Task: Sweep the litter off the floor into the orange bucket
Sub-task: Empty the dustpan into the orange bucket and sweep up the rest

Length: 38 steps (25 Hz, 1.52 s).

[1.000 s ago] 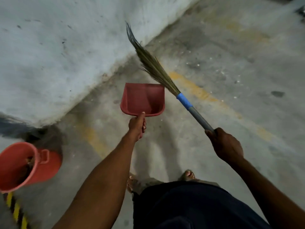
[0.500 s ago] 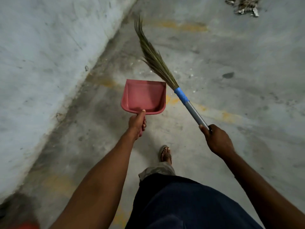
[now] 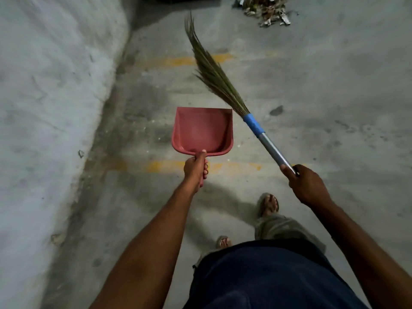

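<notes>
With arms outstretched, left hand (image 3: 196,169) grips dustpan (image 3: 202,130) (right hand (image 3: 305,186), broom (image 3: 254,124)).

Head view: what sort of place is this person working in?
Probably a parking garage or a similar concrete service area. The floor is bare, stained concrete with faded yellow lines across it, a rough grey wall runs along the left, and litter lies piled ahead.

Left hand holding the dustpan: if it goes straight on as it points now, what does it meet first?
Probably nothing: the left hand and red dustpan aim along bare floor; the litter pile lies right of that line, though depth is unclear.
</notes>
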Tool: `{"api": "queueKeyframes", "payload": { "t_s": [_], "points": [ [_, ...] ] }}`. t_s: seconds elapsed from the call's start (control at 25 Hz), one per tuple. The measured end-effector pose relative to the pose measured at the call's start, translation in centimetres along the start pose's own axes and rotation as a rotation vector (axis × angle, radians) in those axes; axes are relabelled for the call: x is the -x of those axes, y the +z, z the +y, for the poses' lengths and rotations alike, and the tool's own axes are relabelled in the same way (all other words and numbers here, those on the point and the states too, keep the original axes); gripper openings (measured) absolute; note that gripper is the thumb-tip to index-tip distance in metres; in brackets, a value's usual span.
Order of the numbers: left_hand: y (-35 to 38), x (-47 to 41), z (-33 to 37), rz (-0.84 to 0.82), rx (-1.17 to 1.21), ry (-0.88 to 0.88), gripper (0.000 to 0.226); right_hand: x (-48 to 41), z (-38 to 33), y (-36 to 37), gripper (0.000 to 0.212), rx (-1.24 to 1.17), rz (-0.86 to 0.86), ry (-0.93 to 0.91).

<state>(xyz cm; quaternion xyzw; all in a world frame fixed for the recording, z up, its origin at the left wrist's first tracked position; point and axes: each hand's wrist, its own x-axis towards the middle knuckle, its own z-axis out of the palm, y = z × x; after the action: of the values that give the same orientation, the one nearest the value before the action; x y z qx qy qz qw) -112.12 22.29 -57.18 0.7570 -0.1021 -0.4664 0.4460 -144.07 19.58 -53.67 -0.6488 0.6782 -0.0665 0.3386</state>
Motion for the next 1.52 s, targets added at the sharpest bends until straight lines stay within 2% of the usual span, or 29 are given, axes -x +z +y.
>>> {"api": "queueKeyframes", "payload": {
  "t_s": [0.44, 0.64, 0.96, 1.2, 1.4, 1.52],
  "points": [
    [21.9, -15.6, 18.6, -0.028, 0.028, 0.038, 0.039, -28.1, -3.0, -15.2, 0.052, -0.127, -0.019, 0.035],
    [28.0, -24.3, 26.4, -0.031, 0.014, 0.031, 0.038, -40.2, -7.1, -18.4, 0.058, -0.183, 0.0, 0.076],
    [35.3, -42.5, 41.6, -0.099, -0.078, 0.048, 0.039, -60.3, -16.4, -20.7, 0.055, -0.226, 0.039, 0.131],
    [41.4, -54.6, 53.7, -0.134, -0.166, 0.061, 0.039, -74.6, -22.6, -24.2, 0.057, -0.208, 0.088, 0.144],
    [48.3, -65.8, 62.7, -0.165, -0.197, 0.044, 0.04, -89.9, -26.6, -27.1, 0.055, -0.218, 0.072, 0.162],
    [51.8, -71.7, 67.9, -0.177, -0.2, 0.025, 0.04, -98.7, -29.4, -29.4, 0.057, -0.142, 0.065, 0.119]
  ]
}}
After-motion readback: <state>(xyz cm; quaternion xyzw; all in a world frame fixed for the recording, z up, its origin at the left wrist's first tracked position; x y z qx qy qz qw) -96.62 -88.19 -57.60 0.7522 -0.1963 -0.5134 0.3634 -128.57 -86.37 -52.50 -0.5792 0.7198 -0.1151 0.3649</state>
